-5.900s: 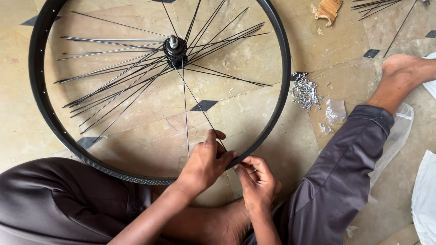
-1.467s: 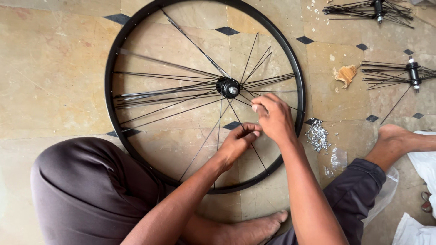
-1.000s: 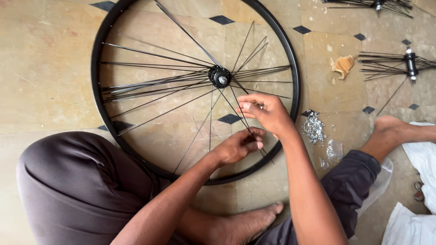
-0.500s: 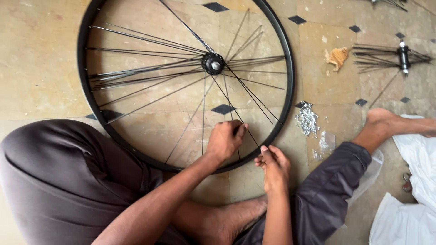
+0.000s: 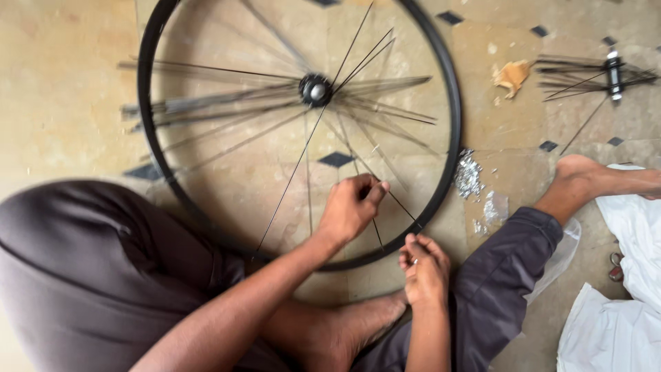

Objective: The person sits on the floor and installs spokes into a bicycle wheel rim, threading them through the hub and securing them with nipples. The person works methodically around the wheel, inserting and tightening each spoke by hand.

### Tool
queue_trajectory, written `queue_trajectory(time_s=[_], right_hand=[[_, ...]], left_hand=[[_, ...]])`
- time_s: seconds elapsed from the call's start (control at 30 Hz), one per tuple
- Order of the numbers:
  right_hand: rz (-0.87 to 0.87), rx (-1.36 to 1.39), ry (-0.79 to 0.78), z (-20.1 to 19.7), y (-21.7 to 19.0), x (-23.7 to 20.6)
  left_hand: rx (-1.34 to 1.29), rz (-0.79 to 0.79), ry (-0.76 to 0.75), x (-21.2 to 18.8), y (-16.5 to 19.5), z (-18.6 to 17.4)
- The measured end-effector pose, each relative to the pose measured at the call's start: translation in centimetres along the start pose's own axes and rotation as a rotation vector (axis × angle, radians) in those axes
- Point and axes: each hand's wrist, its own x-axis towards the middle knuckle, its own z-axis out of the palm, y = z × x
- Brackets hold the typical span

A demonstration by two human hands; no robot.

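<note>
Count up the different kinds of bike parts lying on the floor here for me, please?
Black wheel rim with hub and spokes: 1
Loose hub with spokes, top right: 1
Pile of small silver bits beside the rim: 1
Total: 3

Soft even daylight, spokes motion-blurred, faint shadows

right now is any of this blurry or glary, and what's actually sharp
Head view: the spokes on the wheel's left side smear into soft streaks, motion blur; the black rim and hub are slightly soft too. The left hand pinching a spoke and the right hand at the rim's near edge are sharper. Light is flat and even, no glare, only faint shadows on the tiled floor.
</note>
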Motion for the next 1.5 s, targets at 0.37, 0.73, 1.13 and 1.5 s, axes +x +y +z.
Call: queue_trajectory(time_s=[0.37, 0.73, 1.13, 1.5], right_hand=[[-0.030, -0.100, -0.044, 1.3, -0.7, 0.4], [-0.877, -0.853, 0.461, -1.4, -8.3, 7.9], [-0.652, -1.007, 0.126, -4.8, -9.8, 10.3], [-0.527, -0.510, -0.176, -0.4, -5.9, 1.4]], left_hand=[[0.372, 0.061, -0.316, -2.8, -4.3, 1.8], [0.591, -0.064, -0.451, -2.4, -2.8, 0.5], [0.568, -0.047, -0.500, -1.7, -3.3, -0.2], [0.570, -0.149, -0.513, -1.3, -3.3, -0.2]])
